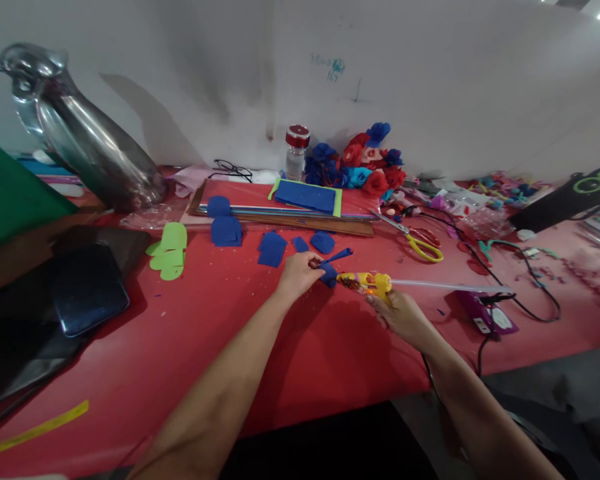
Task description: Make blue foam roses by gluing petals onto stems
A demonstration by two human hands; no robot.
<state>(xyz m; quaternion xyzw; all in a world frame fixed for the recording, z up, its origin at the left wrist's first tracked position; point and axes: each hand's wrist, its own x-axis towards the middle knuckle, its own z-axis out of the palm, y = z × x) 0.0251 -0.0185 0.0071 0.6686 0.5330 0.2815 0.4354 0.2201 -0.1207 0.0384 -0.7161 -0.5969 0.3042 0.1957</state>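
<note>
My left hand (301, 272) pinches a piece of blue crepe paper (327, 273), with a narrow rolled blue strip (341, 255) sticking out toward the right. In my right hand (401, 316) is a yellow hot glue gun (365, 283), its nozzle pointing left and close against the blue paper; whether it touches I cannot tell. A long clear glue stick (445, 286) juts from the gun's back end. Just beyond my left hand, cut blue petals (272, 249) lie on the red table. Lime-green cut pieces (170, 250) rest farther left.
Yellow-handled scissors (420, 245) and a purple power socket box (483, 313) with black cables lie to the right. Blue and red paper flowers (365, 160) are heaped by the wall near a red-lidded jar (297, 152). A metal jug (80, 127) and a phone (87, 290) are at left.
</note>
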